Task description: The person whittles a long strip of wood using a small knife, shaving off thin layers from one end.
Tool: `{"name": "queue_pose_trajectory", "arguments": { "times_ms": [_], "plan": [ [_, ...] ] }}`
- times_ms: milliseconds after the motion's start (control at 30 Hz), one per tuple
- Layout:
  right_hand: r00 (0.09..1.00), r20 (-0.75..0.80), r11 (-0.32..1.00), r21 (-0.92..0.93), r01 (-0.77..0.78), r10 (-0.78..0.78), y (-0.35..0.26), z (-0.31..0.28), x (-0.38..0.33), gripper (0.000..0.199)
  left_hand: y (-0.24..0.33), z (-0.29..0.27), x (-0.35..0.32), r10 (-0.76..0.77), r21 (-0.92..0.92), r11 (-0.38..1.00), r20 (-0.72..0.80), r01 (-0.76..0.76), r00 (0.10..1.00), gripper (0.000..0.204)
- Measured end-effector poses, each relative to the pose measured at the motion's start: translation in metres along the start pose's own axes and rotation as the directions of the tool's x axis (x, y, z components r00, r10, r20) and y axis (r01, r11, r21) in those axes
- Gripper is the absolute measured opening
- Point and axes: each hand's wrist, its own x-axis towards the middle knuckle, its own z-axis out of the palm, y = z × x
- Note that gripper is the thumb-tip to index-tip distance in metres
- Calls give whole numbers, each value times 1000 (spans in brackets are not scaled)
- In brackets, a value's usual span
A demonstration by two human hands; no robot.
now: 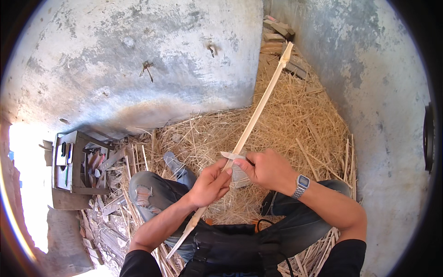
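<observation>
A long, pale strip of wood or cane (256, 115) slants across my lap, its near end low on the left and its far end up at the right. Thicker, knotted parts show near both ends. My left hand (211, 183) is closed around the strip near its middle. Just beyond, my right hand (267, 169), with a watch on the wrist, grips a short knife. The knife's pale blade (232, 156) lies across the strip, its tip to the left; the handle is hidden in my fist.
Shavings (295, 120) cover the floor between my bent legs and beyond. At left stands a small wooden stand (69, 154) with tools in it. Plastered walls (152, 55) rise ahead and at right (392, 115). Wood blocks (274, 37) lie in the far corner.
</observation>
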Motion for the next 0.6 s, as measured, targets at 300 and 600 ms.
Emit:
{"name": "queue_pose_trajectory", "arguments": {
  "times_ms": [300, 600],
  "plan": [
    [977, -193, 982, -179, 58, -93, 18, 1, 8, 65, 5, 4, 4, 91, 141, 986, -27, -86, 995, 41],
    [882, -459, 980, -105, -168, 102, 88, -76, 41, 73, 11, 11, -20, 24, 151, 988, 13, -26, 1000, 42]
  ]
}}
